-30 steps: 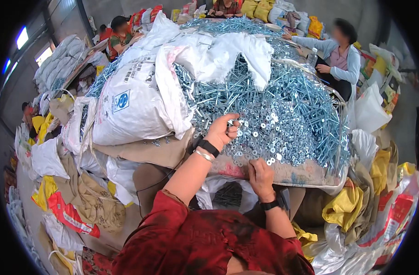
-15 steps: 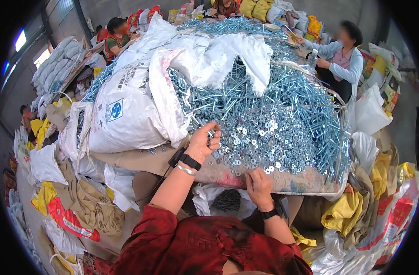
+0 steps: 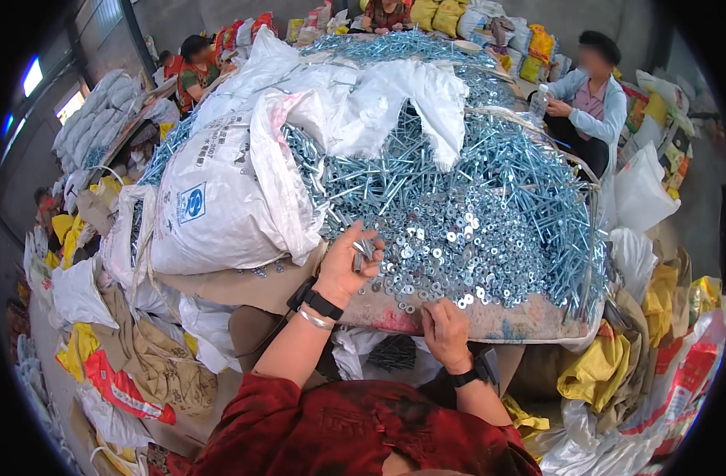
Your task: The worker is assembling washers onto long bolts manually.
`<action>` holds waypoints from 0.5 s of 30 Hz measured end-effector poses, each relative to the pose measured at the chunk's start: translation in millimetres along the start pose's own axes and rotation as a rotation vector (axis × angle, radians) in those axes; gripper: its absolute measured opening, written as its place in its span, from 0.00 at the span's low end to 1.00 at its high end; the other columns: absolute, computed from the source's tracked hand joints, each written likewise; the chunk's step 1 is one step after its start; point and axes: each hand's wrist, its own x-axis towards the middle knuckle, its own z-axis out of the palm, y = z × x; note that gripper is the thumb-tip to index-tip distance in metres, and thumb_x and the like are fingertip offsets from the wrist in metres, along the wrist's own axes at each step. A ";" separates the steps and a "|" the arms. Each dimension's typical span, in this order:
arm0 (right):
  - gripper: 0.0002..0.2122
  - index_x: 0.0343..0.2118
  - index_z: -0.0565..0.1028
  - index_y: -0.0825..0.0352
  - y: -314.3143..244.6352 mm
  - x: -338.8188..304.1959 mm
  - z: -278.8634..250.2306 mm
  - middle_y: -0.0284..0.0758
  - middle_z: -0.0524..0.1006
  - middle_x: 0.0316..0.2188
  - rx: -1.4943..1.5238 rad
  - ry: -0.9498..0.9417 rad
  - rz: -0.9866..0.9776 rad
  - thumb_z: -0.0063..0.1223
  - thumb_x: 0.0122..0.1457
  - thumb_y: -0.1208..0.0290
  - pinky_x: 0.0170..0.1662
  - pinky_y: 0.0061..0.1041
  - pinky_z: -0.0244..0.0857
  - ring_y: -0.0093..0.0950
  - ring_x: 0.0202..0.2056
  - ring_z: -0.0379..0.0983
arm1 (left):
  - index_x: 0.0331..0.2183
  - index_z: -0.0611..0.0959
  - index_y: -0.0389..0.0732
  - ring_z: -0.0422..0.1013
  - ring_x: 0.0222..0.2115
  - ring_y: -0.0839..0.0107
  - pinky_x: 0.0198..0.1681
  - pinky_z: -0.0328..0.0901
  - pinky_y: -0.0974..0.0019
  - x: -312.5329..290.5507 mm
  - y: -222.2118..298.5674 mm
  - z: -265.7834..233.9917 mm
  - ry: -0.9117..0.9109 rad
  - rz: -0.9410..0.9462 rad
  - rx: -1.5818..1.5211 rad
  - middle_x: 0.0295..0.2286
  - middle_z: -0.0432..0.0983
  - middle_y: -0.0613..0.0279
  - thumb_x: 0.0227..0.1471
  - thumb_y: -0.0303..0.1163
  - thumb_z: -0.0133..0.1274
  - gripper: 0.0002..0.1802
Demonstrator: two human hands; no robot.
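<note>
The left hand point(image 3: 347, 266), over the surface point(image 3: 522, 319) toward the left of its near edge, curls its fingers around a few short silver metal pieces point(image 3: 364, 249), while the right hand point(image 3: 449, 329) is at the near edge, fingers bent, whether pinching anything I cannot tell. Loose washers point(image 3: 450, 246) spread inward from that edge; bluish metal rods point(image 3: 557, 210) heap behind them and along the right edge, and a white sack point(image 3: 220, 194) lies at the left.
</note>
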 end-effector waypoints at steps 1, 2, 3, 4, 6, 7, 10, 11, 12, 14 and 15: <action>0.08 0.33 0.72 0.65 0.0 -0.1 -0.1 0.37 0.70 0.24 -0.002 0.003 0.000 0.58 0.51 0.79 0.26 0.36 0.62 0.39 0.25 0.70 | 0.44 0.75 0.37 0.70 0.25 0.70 0.14 0.54 0.74 -0.7 -1.6 -1.2 -0.077 -0.012 -0.004 0.30 0.74 0.55 0.59 0.34 0.53 0.14; 0.07 0.33 0.72 0.65 0.2 -0.5 0.8 0.37 0.70 0.24 0.007 0.008 0.001 0.58 0.51 0.79 0.26 0.36 0.63 0.39 0.25 0.70 | 0.44 0.75 0.37 0.70 0.25 0.70 0.14 0.54 0.74 3.8 -3.6 -8.0 -0.080 -0.013 -0.002 0.30 0.74 0.55 0.59 0.34 0.53 0.14; 0.07 0.33 0.72 0.65 -0.7 0.2 1.9 0.37 0.70 0.24 0.022 0.012 -0.003 0.58 0.52 0.79 0.26 0.36 0.63 0.38 0.25 0.70 | 0.43 0.75 0.37 0.69 0.23 0.72 0.14 0.53 0.75 10.7 -3.9 -19.9 -0.139 0.021 0.064 0.29 0.74 0.56 0.58 0.33 0.53 0.13; 0.07 0.33 0.72 0.65 -1.0 0.6 1.3 0.37 0.70 0.24 0.019 0.015 -0.003 0.58 0.52 0.79 0.26 0.36 0.63 0.38 0.25 0.70 | 0.43 0.74 0.37 0.67 0.21 0.73 0.13 0.53 0.75 13.9 -3.7 -22.9 -0.202 0.048 0.130 0.29 0.74 0.56 0.58 0.33 0.53 0.13; 0.06 0.32 0.72 0.65 -1.8 0.5 0.3 0.37 0.70 0.24 0.025 0.003 0.008 0.57 0.52 0.79 0.27 0.36 0.63 0.38 0.26 0.70 | 0.43 0.75 0.37 0.65 0.19 0.74 0.13 0.52 0.76 16.4 -3.8 -25.9 -0.228 0.022 0.126 0.28 0.74 0.57 0.57 0.31 0.53 0.13; 0.06 0.32 0.72 0.65 -1.8 0.5 0.5 0.37 0.70 0.24 0.024 0.005 0.010 0.57 0.52 0.79 0.27 0.36 0.63 0.38 0.26 0.70 | 0.43 0.75 0.36 0.63 0.16 0.75 0.12 0.52 0.76 16.0 -3.3 -26.0 -0.251 -0.004 0.121 0.27 0.74 0.58 0.55 0.29 0.53 0.13; 0.06 0.32 0.72 0.65 -0.8 0.6 -0.5 0.37 0.70 0.24 0.017 0.004 0.013 0.57 0.52 0.79 0.27 0.36 0.63 0.38 0.26 0.70 | 0.42 0.76 0.35 0.64 0.16 0.76 0.12 0.53 0.76 9.0 3.5 -18.1 -0.125 0.145 0.243 0.26 0.74 0.58 0.54 0.24 0.51 0.12; 0.06 0.33 0.73 0.66 -0.9 1.3 -1.6 0.38 0.70 0.24 0.032 0.012 0.006 0.57 0.52 0.80 0.26 0.36 0.63 0.40 0.25 0.70 | 0.42 0.76 0.35 0.64 0.16 0.76 0.12 0.53 0.76 5.7 6.1 -13.4 -0.126 0.140 0.243 0.26 0.74 0.58 0.54 0.24 0.51 0.12; 0.07 0.34 0.73 0.66 -1.1 2.1 -2.4 0.39 0.70 0.24 0.049 0.021 -0.002 0.57 0.52 0.82 0.26 0.37 0.63 0.41 0.25 0.70 | 0.41 0.76 0.35 0.67 0.17 0.75 0.12 0.54 0.76 -1.1 10.6 -5.6 -0.075 0.217 0.362 0.26 0.75 0.57 0.53 0.24 0.51 0.12; 0.07 0.33 0.73 0.66 0.0 1.5 -3.3 0.39 0.70 0.24 0.046 0.023 0.002 0.57 0.52 0.82 0.26 0.37 0.63 0.41 0.25 0.70 | 0.40 0.77 0.34 0.73 0.22 0.74 0.16 0.61 0.75 -2.8 18.2 -6.3 -0.021 0.301 0.584 0.28 0.78 0.57 0.53 0.24 0.50 0.11; 0.07 0.33 0.73 0.66 -2.6 2.5 -1.5 0.39 0.70 0.24 0.055 0.025 -0.008 0.57 0.52 0.82 0.26 0.37 0.63 0.41 0.25 0.70 | 0.40 0.77 0.34 0.73 0.22 0.74 0.16 0.61 0.75 7.3 20.6 -21.6 -0.011 0.313 0.585 0.28 0.78 0.57 0.53 0.24 0.50 0.11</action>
